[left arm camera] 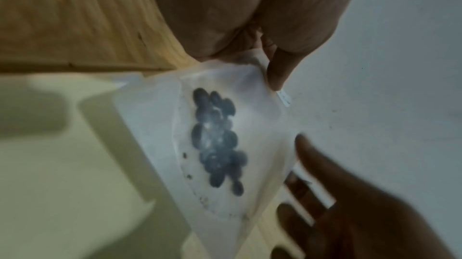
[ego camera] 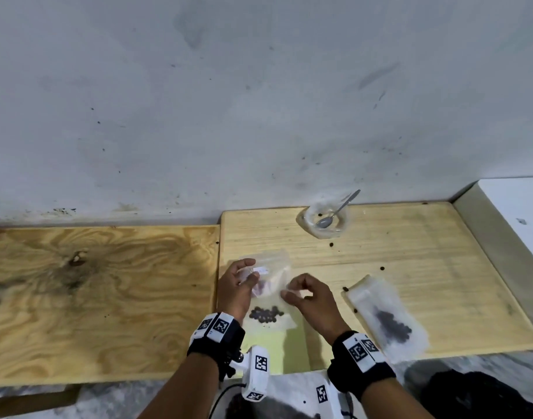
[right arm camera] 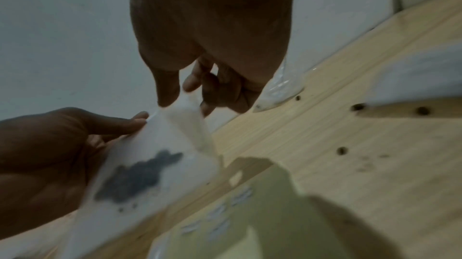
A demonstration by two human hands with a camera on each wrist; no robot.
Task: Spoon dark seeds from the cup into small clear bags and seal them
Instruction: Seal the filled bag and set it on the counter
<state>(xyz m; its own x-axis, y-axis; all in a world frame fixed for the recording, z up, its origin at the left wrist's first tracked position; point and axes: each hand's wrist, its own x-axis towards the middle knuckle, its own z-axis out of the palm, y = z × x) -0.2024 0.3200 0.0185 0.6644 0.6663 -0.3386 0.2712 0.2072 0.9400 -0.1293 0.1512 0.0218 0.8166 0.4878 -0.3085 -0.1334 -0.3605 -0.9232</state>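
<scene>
Small clear bag [ego camera: 269, 293] near table edge: thin, limp, light, likely slippery; dark seeds [ego camera: 266, 315] pool low. Left hand [ego camera: 237, 287] and right hand [ego camera: 310, 300] pinch top corners; best hold: seal strip.

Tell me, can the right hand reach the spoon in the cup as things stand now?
Probably not at once: the right hand pinches the clear bag with the left hand. The way across the wooden board to the spoon looks free.
</scene>
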